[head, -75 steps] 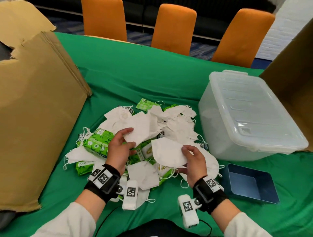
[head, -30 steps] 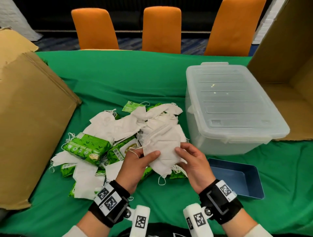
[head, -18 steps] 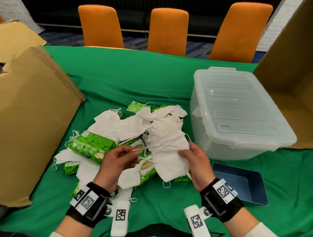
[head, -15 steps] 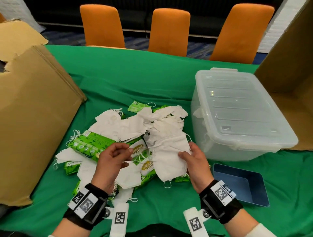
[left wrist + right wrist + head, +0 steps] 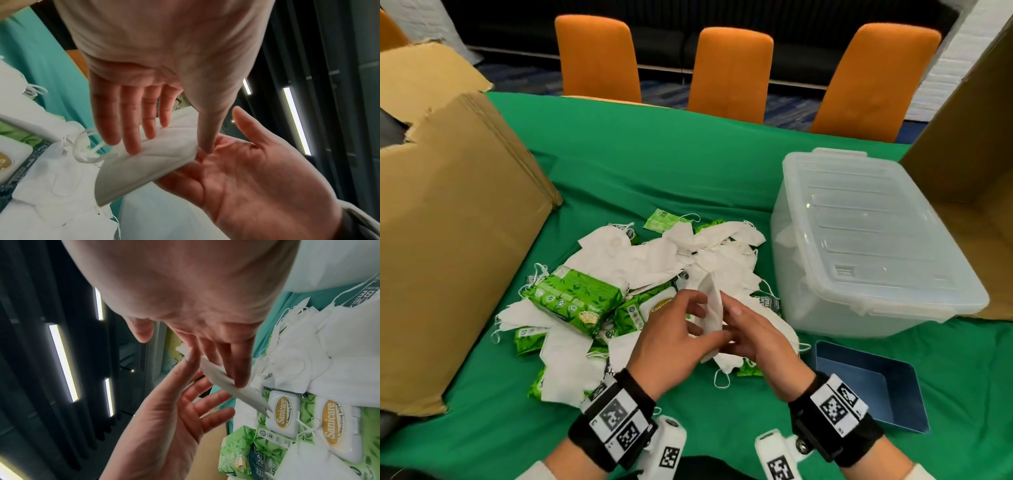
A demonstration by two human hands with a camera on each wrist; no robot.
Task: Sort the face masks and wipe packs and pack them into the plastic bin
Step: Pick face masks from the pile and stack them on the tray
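A folded white face mask (image 5: 714, 305) stands on edge between my two hands, just above the pile. My left hand (image 5: 674, 339) lays straight fingers (image 5: 131, 129) on one face of the mask (image 5: 144, 165), with its thumb at the near edge. From the other side my right hand (image 5: 753, 335) presses with straight fingers (image 5: 236, 366) on the mask (image 5: 218, 376), its thumb held apart. Below lie several loose masks (image 5: 654, 260) mixed with green wipe packs (image 5: 575, 301). The clear plastic bin (image 5: 866, 233) sits to the right with its lid on.
A large cardboard box (image 5: 448, 240) stands on the left and another cardboard wall (image 5: 969, 137) behind the bin. A shallow blue tray (image 5: 869, 383) lies near my right wrist. Orange chairs (image 5: 729, 68) line the far edge of the green tablecloth (image 5: 654, 154).
Earlier my left hand pulled at an ear loop while the right hand held the mask spread flat. Both hands have now come together and the mask is folded upright between them.
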